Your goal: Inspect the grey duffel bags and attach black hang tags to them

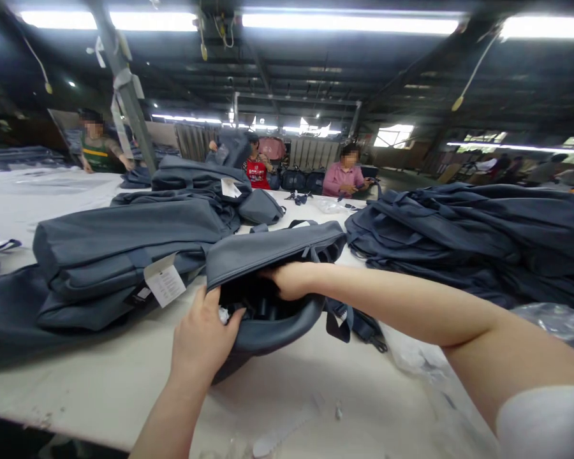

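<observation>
A dark blue-grey bag [277, 248] lies unzipped on the white table, its mouth facing me. My left hand [203, 331] grips the left edge of the opening, thumb inside and fingers against the rim. Through the opening my right hand [291, 280] reaches into the bag; its fingers are hidden in the dark interior. Something white and some dark items show faintly inside. Straps with a buckle [368, 331] lie by the bag's right side.
Stacked bags with a white tag [165, 280] lie at left, and a large pile of bags [478, 236] at right. Clear plastic [555, 325] lies near my right arm. Across the white table [138, 376] are several people, one in a pink shirt [344, 178].
</observation>
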A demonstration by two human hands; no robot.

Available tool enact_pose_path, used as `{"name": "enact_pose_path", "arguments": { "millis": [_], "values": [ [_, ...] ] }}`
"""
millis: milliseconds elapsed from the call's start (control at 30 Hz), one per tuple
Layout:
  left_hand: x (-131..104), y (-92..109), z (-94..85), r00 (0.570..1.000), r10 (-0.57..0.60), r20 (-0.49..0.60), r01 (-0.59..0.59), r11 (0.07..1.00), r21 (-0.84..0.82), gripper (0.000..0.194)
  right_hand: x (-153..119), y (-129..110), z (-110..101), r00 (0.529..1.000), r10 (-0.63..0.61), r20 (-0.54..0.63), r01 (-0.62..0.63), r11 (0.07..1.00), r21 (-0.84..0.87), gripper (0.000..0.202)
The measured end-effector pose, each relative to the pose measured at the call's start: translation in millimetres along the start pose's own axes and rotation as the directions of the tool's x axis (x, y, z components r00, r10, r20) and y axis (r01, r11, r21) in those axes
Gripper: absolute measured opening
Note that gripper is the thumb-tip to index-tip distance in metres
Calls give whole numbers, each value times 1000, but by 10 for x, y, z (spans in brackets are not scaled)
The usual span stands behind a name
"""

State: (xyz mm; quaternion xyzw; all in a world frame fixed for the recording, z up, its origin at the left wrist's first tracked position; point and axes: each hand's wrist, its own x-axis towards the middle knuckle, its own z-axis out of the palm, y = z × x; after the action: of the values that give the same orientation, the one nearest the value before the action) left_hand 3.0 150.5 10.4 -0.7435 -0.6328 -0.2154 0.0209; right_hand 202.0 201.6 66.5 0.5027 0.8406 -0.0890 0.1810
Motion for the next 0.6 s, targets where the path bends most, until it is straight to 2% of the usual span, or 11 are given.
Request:
{"name": "enact_pose_path", "arguments": {
  "millis": [100, 233, 367, 433, 600],
  "values": [
    [27, -31, -13, 1000, 3, -5, -3, 1000, 6, 46, -1, -9, 75, 994, 45, 102, -37, 997, -73, 46],
    [35, 13, -31, 1000, 11, -1, -11, 1000, 13, 41, 38, 62, 142, 990, 134, 39, -129, 987, -100, 41],
    [19, 71, -27, 1000, 6, 4, -6, 999, 37, 41, 141, 117, 211, 989, 146, -7, -146, 987, -61, 57],
    [0, 79, -18, 1000, 8, 2, -8, 999, 46, 44, 207, 111, 289, 991, 128, 38, -127, 991, -40, 57],
    [-45, 67, -22, 1000, 4, 3, -4, 999, 50, 47, 295, 58, 613, 969, 73, 237, -81, 996, 22, 36]
  ]
}}
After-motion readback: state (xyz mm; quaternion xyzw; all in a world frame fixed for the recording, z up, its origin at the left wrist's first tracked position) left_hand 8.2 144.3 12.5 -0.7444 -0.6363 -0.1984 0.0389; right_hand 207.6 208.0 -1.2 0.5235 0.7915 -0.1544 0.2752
